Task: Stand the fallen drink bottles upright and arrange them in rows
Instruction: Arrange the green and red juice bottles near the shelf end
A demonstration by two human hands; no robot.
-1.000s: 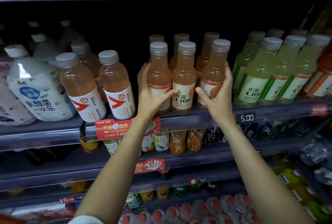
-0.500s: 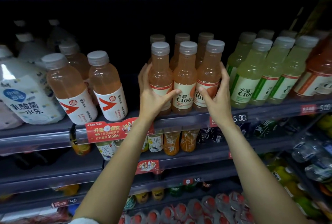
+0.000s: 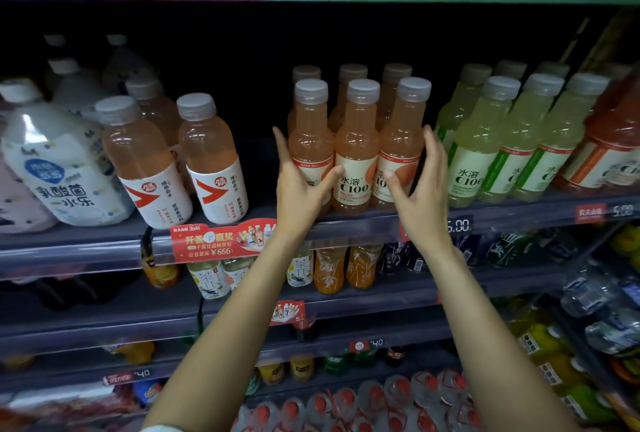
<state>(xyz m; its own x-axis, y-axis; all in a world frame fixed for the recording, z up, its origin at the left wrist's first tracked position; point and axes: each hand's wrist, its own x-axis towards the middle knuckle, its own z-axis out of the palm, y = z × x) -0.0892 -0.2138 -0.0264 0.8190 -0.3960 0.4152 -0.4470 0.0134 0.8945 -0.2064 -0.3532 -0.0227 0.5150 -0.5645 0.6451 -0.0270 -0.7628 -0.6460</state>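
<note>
Three orange C100 bottles stand upright side by side at the front of the shelf (image 3: 363, 225): the left bottle (image 3: 310, 140), the middle bottle (image 3: 356, 151) and the right bottle (image 3: 403, 137). A second row of three orange bottles (image 3: 352, 73) stands right behind them. My left hand (image 3: 299, 189) cups the left bottle, its thumb lying over the label and its fingers spread. My right hand (image 3: 420, 189) is beside the right bottle with fingers apart and a dark gap to the bottle.
Yellow-green C100 bottles (image 3: 485, 154) stand in rows just right of my right hand. Left of a dark gap are pale orange bottles with red and white labels (image 3: 211, 154) and large white bottles (image 3: 59, 171). Lower shelves hold more drinks.
The right orange bottle has been pushed in against the middle one. Both hands have loosened from clasping the group, and the right hand has come off the bottle.
</note>
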